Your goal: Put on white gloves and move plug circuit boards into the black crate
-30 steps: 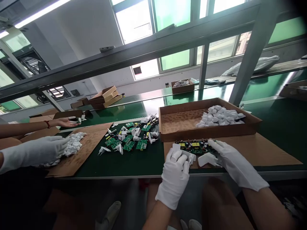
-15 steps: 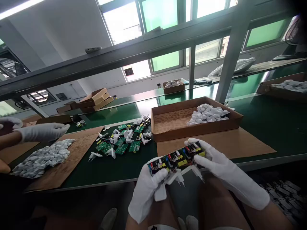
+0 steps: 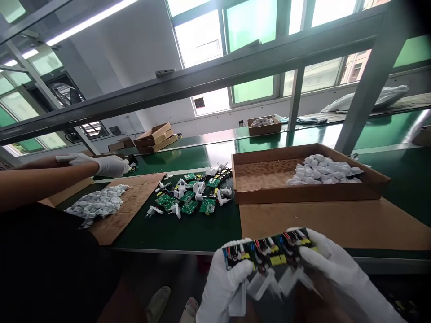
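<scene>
Head view: both gloved hands hold one strip of circuit boards [image 3: 269, 252] low in front of the desk [image 3: 188, 231] edge, above the lap. Left hand [image 3: 225, 287] grips the strip's left end, fingers curled closed over it; right hand [image 3: 340, 273] is closed on the right end. White plug parts [image 3: 266, 285] hang beneath the strip, blurred, so how they attach cannot be told.

Strip looks light and stiff, a thin dark panel crowded with small red, yellow and white components. Judged fragile: likely to snap or shed parts if bent, so a hold by the bare ends or edges suits it best, off the components. Cotton-like gloves give soft, fair friction.

Desk surface is smooth green matting. On it: flat brown cardboard sheet [image 3: 336, 222], a shallow cardboard tray [image 3: 303, 193] with a heap of white plastic pieces [image 3: 323, 172], and scattered green boards with pronged plugs [image 3: 191, 195]. Further left, a co-worker's gloved hand [image 3: 107, 165] reaches over another white heap [image 3: 97, 204].
</scene>
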`<action>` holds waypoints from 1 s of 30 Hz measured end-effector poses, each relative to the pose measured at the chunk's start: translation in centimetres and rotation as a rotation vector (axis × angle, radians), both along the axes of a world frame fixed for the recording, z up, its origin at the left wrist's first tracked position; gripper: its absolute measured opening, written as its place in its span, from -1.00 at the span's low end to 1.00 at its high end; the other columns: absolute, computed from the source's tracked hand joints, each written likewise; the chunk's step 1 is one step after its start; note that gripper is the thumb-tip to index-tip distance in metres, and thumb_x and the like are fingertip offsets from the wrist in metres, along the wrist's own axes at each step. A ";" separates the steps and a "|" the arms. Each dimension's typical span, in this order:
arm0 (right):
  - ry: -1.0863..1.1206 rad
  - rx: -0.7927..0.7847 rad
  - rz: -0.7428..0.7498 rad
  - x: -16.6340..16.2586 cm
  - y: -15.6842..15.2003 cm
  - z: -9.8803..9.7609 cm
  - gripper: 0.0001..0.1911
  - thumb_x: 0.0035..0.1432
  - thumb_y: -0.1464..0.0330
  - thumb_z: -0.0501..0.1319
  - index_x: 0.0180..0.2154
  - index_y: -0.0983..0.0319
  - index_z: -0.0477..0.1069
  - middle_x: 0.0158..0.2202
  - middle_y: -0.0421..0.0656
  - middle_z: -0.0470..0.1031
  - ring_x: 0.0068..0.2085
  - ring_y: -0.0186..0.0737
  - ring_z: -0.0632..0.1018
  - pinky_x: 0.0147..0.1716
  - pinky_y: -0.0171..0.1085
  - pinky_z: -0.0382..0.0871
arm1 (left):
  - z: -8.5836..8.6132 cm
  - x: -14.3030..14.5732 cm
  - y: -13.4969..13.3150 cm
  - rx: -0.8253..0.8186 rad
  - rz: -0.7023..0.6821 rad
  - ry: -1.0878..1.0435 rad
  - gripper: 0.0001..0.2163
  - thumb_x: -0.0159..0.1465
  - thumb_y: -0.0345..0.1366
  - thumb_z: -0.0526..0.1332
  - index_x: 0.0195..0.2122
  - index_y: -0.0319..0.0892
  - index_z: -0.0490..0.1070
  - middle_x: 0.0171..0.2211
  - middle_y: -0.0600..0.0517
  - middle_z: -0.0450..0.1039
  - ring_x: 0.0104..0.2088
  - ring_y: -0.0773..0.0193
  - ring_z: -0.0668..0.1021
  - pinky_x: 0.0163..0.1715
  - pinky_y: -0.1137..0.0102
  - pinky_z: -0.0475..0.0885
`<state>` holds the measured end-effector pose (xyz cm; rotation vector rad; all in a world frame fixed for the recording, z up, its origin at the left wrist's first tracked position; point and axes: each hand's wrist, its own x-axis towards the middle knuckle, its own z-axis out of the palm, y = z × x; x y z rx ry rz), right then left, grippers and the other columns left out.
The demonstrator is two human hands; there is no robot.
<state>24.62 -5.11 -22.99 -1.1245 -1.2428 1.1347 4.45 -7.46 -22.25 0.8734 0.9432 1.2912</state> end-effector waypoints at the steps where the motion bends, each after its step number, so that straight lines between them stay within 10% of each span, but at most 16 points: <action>1: 0.064 -0.035 0.056 -0.1 -0.5 0.2 -0.54 -0.23 0.10 0.30 -0.28 0.23 0.40 -0.30 -0.02 0.50 -0.24 -0.02 0.49 -0.25 -0.14 0.40 | 0.0 -0.4 -0.4 -0.009 -0.062 -0.096 -0.66 -0.13 -0.28 0.36 -0.28 -0.20 0.46 -0.31 -0.09 0.50 -0.26 0.04 0.51 -0.19 0.19 0.37; 7: 0.368 -0.224 0.413 -2.9 -2.2 1.6 -0.57 -0.29 0.12 0.32 -0.37 0.27 0.43 -0.51 -0.12 0.45 -0.45 -0.16 0.49 -0.45 -0.27 0.37 | -2.2 -1.6 -1.6 -0.058 -0.172 -0.502 -0.76 -0.15 -0.28 0.37 -0.40 -0.18 0.50 -0.46 0.02 0.51 -0.42 0.21 0.54 -0.24 0.28 0.42; 11: 0.442 -0.211 0.276 -4.2 -0.7 1.9 -0.54 -0.19 0.10 0.27 -0.24 0.21 0.38 -0.40 -0.10 0.50 -0.39 -0.11 0.53 -0.39 -0.19 0.40 | -3.4 -3.3 -1.4 -0.106 -0.143 -0.632 -0.74 -0.15 -0.24 0.37 -0.38 -0.11 0.52 -0.39 0.04 0.53 -0.39 0.24 0.54 -0.29 0.36 0.45; 15: -0.260 0.131 0.025 -6.5 1.4 2.5 -0.55 0.03 0.19 0.11 -0.04 0.22 0.30 -0.26 -0.03 0.50 -0.27 -0.07 0.52 -0.26 -0.10 0.40 | -3.6 -6.0 -1.4 -0.135 -0.161 -0.734 -0.82 -0.08 -0.20 0.34 -0.41 -0.07 0.53 -0.31 0.08 0.52 -0.28 0.26 0.53 -0.30 0.47 0.44; 19: -1.108 0.609 0.113 -10.8 3.1 1.5 -0.60 0.10 0.35 -0.01 -0.01 0.20 0.31 0.04 -0.05 0.31 0.06 0.02 0.29 0.06 0.12 0.04 | -4.3 -7.2 -1.3 -0.139 -0.067 -0.774 -0.84 -0.04 -0.17 0.30 -0.40 -0.03 0.53 -0.31 0.11 0.52 -0.24 0.26 0.52 -0.27 0.46 0.43; 23: -1.382 0.679 0.149 -14.3 5.1 0.1 -0.35 0.05 0.20 0.05 0.12 0.42 0.08 0.15 0.14 0.05 0.16 0.19 0.07 0.07 0.24 -0.18 | -4.8 -6.7 -1.2 -0.151 0.124 -0.683 -0.82 -0.07 -0.19 0.31 -0.41 -0.08 0.53 -0.29 0.04 0.52 -0.13 0.13 0.48 -0.14 0.33 0.40; 27: -1.210 0.672 0.189 -15.0 6.5 1.6 -0.48 0.12 0.26 -0.01 0.09 0.35 0.15 0.14 0.08 0.13 0.16 0.09 0.10 0.09 0.20 -0.22 | -4.8 -6.5 -1.4 -0.167 0.398 -0.452 -0.77 -0.01 -0.22 0.28 -0.31 -0.14 0.49 -0.28 0.00 0.52 -0.11 0.05 0.46 -0.12 0.24 0.39; 30: -0.638 0.446 0.220 -14.4 5.1 3.4 -0.59 0.19 0.26 -0.12 0.00 0.23 0.27 0.06 -0.04 0.28 0.10 -0.11 0.25 0.11 0.02 -0.02 | -5.3 -7.2 -1.3 -0.123 0.514 -0.242 -0.67 0.00 -0.24 0.27 -0.17 -0.10 0.42 -0.22 0.04 0.49 -0.08 0.06 0.44 -0.10 0.25 0.39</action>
